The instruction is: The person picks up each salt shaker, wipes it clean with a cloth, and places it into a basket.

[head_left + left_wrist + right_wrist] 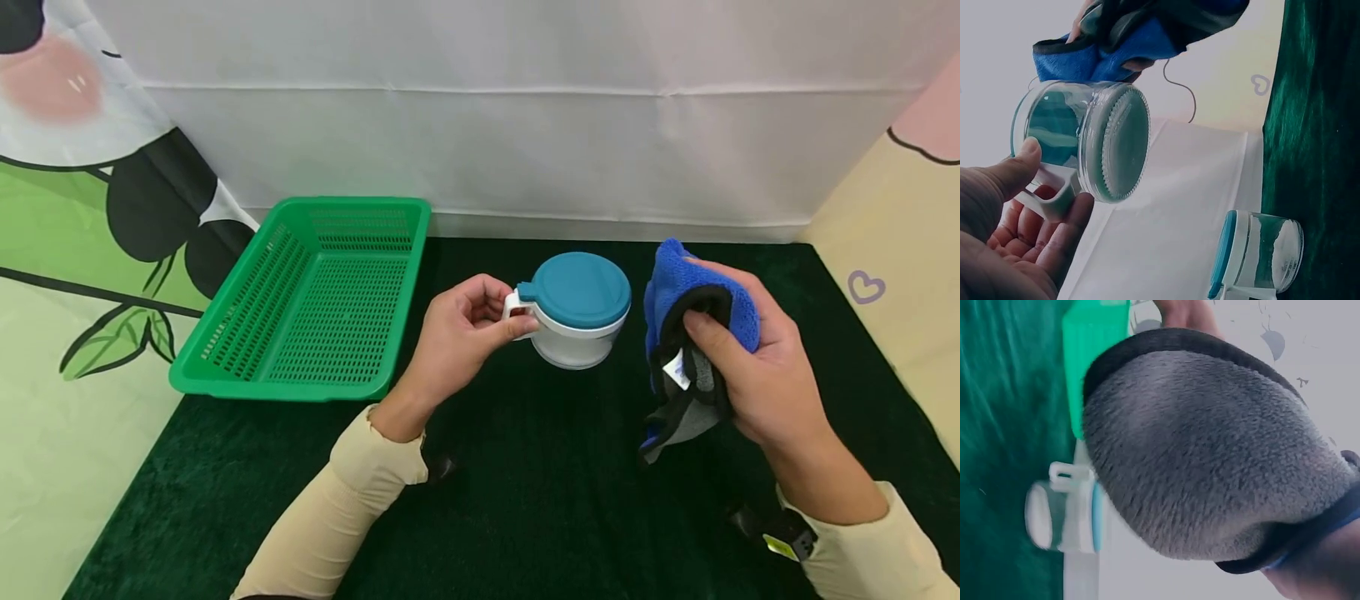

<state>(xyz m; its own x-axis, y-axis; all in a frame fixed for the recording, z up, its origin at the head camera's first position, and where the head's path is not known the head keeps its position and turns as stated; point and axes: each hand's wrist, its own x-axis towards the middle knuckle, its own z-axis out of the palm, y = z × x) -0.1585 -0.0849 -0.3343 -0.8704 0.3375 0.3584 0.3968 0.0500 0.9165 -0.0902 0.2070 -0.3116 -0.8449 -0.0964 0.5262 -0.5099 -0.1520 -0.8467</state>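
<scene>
My left hand (468,333) pinches the white handle of a clear jar (577,342) with a teal lid (581,287). In the left wrist view the thumb presses the handle's upper side and the fingers curl below; the jar's ridged base (1127,142) faces the camera. My right hand (772,367) grips a bunched cleaning cloth (701,312), blue on one side and grey on the other, with black edging and a white tag. It is just right of the jar in the head view. The cloth's grey side (1191,444) fills much of the right wrist view.
A second lidded jar (1260,253) stands on the dark green tablecloth (525,500) in the left wrist view. A green slotted basket (281,390) sits at the left. White fabric (525,150) hangs behind, with printed panels on both sides.
</scene>
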